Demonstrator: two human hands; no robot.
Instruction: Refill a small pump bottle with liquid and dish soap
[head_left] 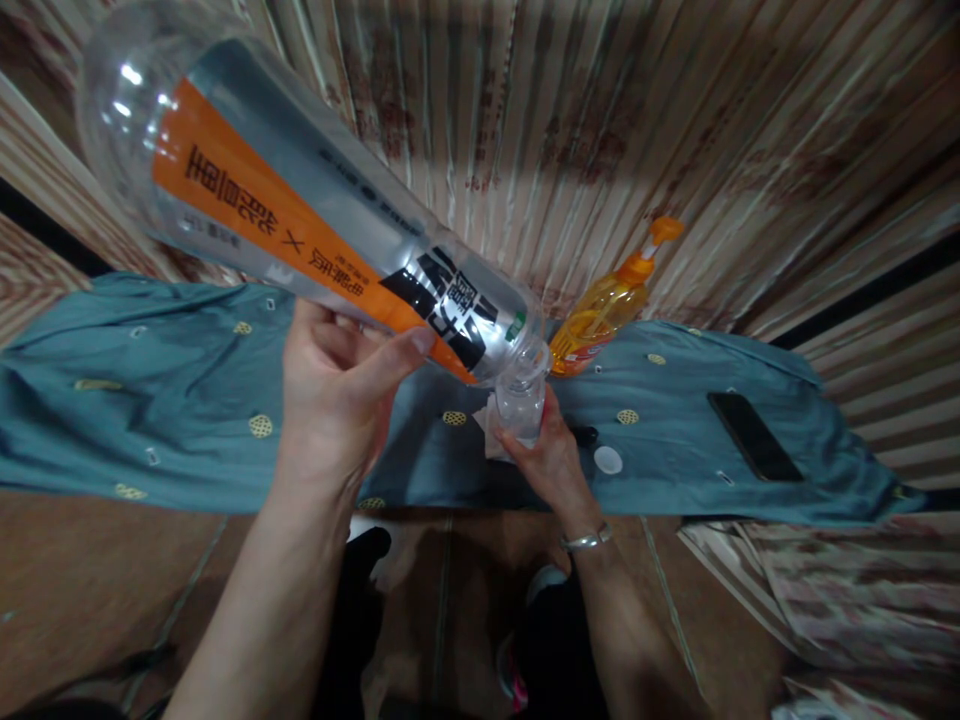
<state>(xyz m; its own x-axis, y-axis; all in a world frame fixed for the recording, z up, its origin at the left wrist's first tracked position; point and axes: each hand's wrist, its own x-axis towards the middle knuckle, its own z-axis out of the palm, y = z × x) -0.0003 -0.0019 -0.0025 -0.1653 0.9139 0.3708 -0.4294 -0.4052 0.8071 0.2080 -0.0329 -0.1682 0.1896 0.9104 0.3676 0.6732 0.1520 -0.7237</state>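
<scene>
My left hand (345,380) is wrapped round a large clear plastic bottle (322,220) with a silver and orange label. The bottle is tilted, its base up at the left and its neck down at the right. Its mouth meets the top of a small clear container (523,408), touching or just above it. Around that container the fingers of my right hand (551,455) are closed. Whether liquid is flowing between the two I cannot tell. A small white round lid (607,460) lies on the cloth just right of my right hand.
Behind my right hand stands an orange pump bottle (600,315). A dark phone (754,437) lies on the green patterned cloth (187,400) at the right. Pale paper (491,425) and a small black item (585,436) are by my right hand. A pleated curtain (480,130) hangs behind.
</scene>
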